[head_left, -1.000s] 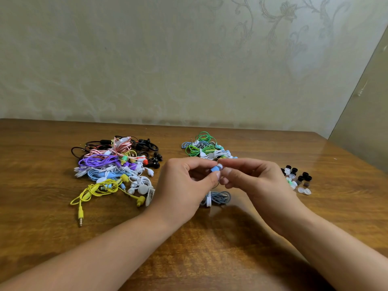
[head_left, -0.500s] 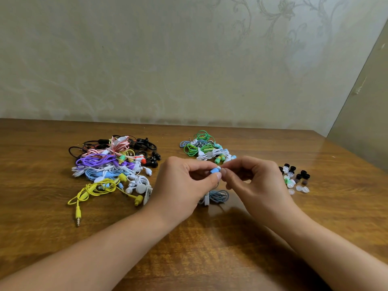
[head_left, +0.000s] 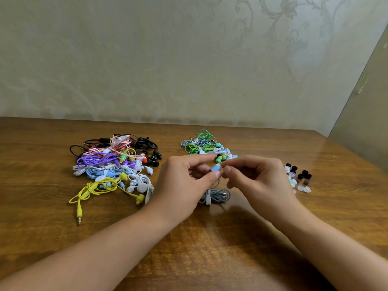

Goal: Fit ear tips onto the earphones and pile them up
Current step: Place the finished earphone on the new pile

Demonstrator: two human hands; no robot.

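Note:
My left hand [head_left: 184,181] pinches a blue earbud [head_left: 214,168] between thumb and forefinger above the table. My right hand [head_left: 255,179] meets it from the right, its fingertips pinching a pale ear tip [head_left: 219,165] at the bud's end. The bud's grey-blue coiled cable [head_left: 218,196] lies on the table below both hands. A big mixed pile of earphones [head_left: 113,164] sits at the left, a smaller green and white pile [head_left: 204,145] behind my hands. Loose black, white and brown ear tips [head_left: 298,178] lie at the right.
A yellow earphone cable with its jack [head_left: 79,215] trails toward the front from the left pile. The wooden table [head_left: 210,248] ends at a wall behind and at an edge on the right [head_left: 357,156].
My right hand has loosened and shifted a little to the right, its fingertips staying at the bud's tip. The left hand keeps the blue earbud in place.

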